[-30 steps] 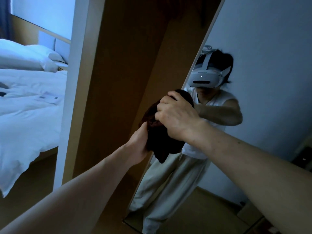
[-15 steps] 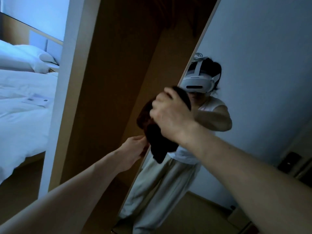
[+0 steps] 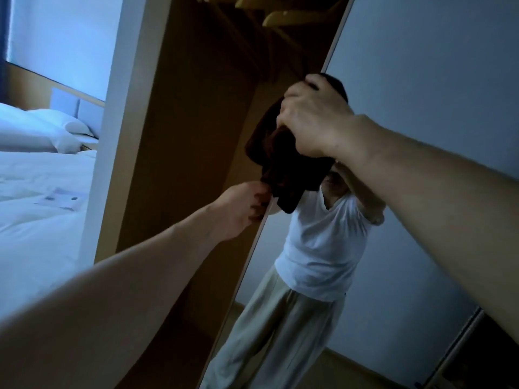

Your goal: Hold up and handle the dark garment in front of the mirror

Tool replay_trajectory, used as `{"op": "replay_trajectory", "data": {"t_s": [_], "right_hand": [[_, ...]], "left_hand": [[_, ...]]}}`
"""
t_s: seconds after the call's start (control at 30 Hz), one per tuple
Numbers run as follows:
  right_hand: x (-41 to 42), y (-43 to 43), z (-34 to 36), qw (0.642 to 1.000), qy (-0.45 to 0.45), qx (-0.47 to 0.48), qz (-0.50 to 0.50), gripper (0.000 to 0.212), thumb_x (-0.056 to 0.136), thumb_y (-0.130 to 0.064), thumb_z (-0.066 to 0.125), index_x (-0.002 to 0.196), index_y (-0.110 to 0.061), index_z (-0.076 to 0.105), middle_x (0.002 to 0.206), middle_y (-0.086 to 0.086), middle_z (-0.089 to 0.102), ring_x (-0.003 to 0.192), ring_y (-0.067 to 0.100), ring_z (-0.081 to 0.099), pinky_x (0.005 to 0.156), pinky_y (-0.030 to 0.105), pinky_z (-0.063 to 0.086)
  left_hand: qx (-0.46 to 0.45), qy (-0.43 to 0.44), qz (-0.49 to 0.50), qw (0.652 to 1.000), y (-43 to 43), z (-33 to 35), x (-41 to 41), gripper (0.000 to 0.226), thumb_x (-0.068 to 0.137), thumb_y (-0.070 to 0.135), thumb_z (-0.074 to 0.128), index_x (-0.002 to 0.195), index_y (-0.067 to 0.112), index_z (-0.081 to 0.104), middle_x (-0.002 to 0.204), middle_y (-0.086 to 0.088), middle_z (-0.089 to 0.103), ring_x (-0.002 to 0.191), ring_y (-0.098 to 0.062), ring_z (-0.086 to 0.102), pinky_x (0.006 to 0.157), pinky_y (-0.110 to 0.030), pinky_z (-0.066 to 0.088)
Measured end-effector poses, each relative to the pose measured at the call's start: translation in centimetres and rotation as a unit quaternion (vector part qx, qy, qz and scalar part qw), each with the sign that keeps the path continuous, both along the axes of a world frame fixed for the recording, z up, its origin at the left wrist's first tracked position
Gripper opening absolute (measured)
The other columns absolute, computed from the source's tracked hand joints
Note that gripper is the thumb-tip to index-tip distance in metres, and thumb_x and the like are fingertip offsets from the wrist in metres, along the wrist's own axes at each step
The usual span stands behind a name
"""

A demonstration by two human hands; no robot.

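Nearest the camera, two bare forearms reach forward and up toward a tall mirror (image 3: 421,108) whose edge meets an open wooden wardrobe (image 3: 196,136). Lower and to the left, the left hand (image 3: 241,206) has its fingers curled at the bottom corner of a dark brown cloth (image 3: 283,169); it looks to be pinching that corner, though the fingertips are shadowed and the contact is hard to confirm. Higher up, the right hand (image 3: 311,119) is closed firmly over the bunched top of the cloth, knuckles toward the camera, holding it against the glass close to the mirror's left edge. The cloth hangs wadded between the two hands, its lower folds drooping just above the left hand. Behind the hands, the glass reflects a person in a white top and pale trousers with an arm raised. Up inside the wardrobe hang pale wooden hangers (image 3: 283,15). Far off to the left lies a bed (image 3: 42,220) with white bedding, a pillow (image 3: 61,124) and a slip of paper (image 3: 60,197). As a judgement, the loose pinch is the weak point: if the corner slips free, the cloth would bunch under the right hand alone and smear the glass, and hard pressure so near the mirror's edge could rock the panel.
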State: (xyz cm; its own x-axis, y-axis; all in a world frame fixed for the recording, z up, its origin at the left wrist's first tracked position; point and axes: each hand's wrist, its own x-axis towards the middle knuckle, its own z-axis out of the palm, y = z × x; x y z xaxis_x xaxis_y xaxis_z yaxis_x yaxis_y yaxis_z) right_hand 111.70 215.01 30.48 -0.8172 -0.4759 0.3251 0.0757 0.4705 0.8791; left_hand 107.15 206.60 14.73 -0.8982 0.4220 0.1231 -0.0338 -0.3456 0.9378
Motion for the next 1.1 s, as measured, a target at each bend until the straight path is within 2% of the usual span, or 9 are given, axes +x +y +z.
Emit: {"op": "replay_trajectory", "data": {"t_s": [0.23,0.37,0.43,0.5,0.63,0.7,0.77,0.9,1.1], "right_hand": [[0.2,0.0,-5.3,0.996,-0.069,-0.031,0.037,0.028,0.088,-0.018,0.049,0.111,-0.021,0.063,0.123,0.002,0.056,0.126,0.026,0.036,0.115,0.049,0.010],[-0.2,0.4,-6.6,0.990,-0.122,-0.059,0.032,0.029,0.088,-0.015,0.052,0.115,-0.021,0.061,0.126,0.002,0.055,0.129,0.024,0.034,0.116,0.046,0.009],[-0.6,0.3,-5.9,0.987,-0.140,-0.070,0.027,0.029,0.087,-0.016,0.054,0.115,-0.022,0.060,0.125,0.000,0.056,0.127,0.023,0.036,0.115,0.045,0.012],[-0.7,0.2,-5.2,0.983,-0.159,-0.088,0.042,0.027,0.087,-0.017,0.055,0.114,-0.023,0.058,0.122,-0.001,0.057,0.126,0.021,0.038,0.115,0.043,0.014],[0.6,1.3,-4.6,0.976,-0.186,-0.092,0.059,0.038,0.088,-0.015,0.055,0.125,-0.024,0.053,0.139,-0.004,0.047,0.139,0.016,0.022,0.118,0.039,0.005],[1.6,2.4,-4.9,0.976,-0.180,-0.094,0.079,0.047,0.088,-0.015,0.054,0.134,-0.020,0.047,0.150,-0.002,0.033,0.144,0.016,0.010,0.117,0.037,0.001],[2.7,3.5,-5.7,0.976,-0.142,-0.111,0.124,0.046,0.084,-0.017,0.057,0.129,-0.014,0.053,0.146,0.005,0.039,0.140,0.020,0.024,0.115,0.036,0.012],[4.6,4.1,-8.0,0.962,-0.070,-0.159,0.210,0.022,0.078,-0.024,0.060,0.095,-0.011,0.064,0.100,0.005,0.060,0.087,0.020,0.055,0.077,0.032,0.047],[5.1,-0.1,-15.0,0.943,-0.282,-0.151,0.088,0.011,0.094,-0.007,0.047,0.090,-0.010,0.057,0.090,0.003,0.045,0.079,0.016,0.042,0.071,0.030,0.044]], "left_hand": [[-0.042,0.001,0.003,0.999,0.0,0.5,-0.7,0.018,0.098,0.006,0.038,0.097,0.005,0.056,0.081,-0.007,0.055,0.070,-0.017,0.050,0.066,-0.029,0.041],[-0.273,0.078,0.117,0.952,-2.7,0.9,-0.3,0.017,0.089,0.018,0.056,0.106,0.016,0.057,0.098,-0.003,0.064,0.081,-0.015,0.063,0.063,-0.024,0.053],[-0.228,0.110,0.066,0.965,-4.3,1.2,-1.4,0.048,0.079,0.024,0.069,0.121,0.021,0.047,0.106,-0.004,0.061,0.088,-0.015,0.062,0.066,-0.023,0.054],[-0.143,0.140,-0.065,0.978,-4.7,1.6,-2.0,0.071,0.072,0.026,0.072,0.134,0.027,0.037,0.122,-0.009,0.057,0.106,-0.023,0.060,0.090,-0.035,0.053],[-0.048,0.146,-0.209,0.966,-2.2,2.3,-2.0,0.052,0.080,0.020,0.059,0.129,0.026,0.045,0.114,-0.011,0.063,0.103,-0.024,0.062,0.090,-0.036,0.051],[-0.054,0.140,-0.204,0.967,-1.3,2.7,-2.0,0.040,0.074,0.020,0.055,0.114,0.021,0.053,0.095,-0.004,0.063,0.086,-0.018,0.060,0.081,-0.031,0.047],[-0.066,0.135,-0.193,0.970,-1.2,3.1,-2.2,0.027,0.069,0.018,0.053,0.095,0.020,0.060,0.082,-0.001,0.060,0.079,-0.017,0.055,0.079,-0.032,0.042],[-0.115,0.149,-0.187,0.964,-1.5,4.2,-2.9,0.006,0.069,0.018,0.054,0.075,0.017,0.056,0.073,-0.002,0.054,0.072,-0.017,0.050,0.072,-0.033,0.039],[-0.146,0.112,-0.069,0.980,-0.7,6.1,-1.2,0.016,0.091,0.028,0.051,0.091,0.013,0.057,0.084,-0.003,0.062,0.077,-0.014,0.059,0.063,-0.023,0.046]]}}
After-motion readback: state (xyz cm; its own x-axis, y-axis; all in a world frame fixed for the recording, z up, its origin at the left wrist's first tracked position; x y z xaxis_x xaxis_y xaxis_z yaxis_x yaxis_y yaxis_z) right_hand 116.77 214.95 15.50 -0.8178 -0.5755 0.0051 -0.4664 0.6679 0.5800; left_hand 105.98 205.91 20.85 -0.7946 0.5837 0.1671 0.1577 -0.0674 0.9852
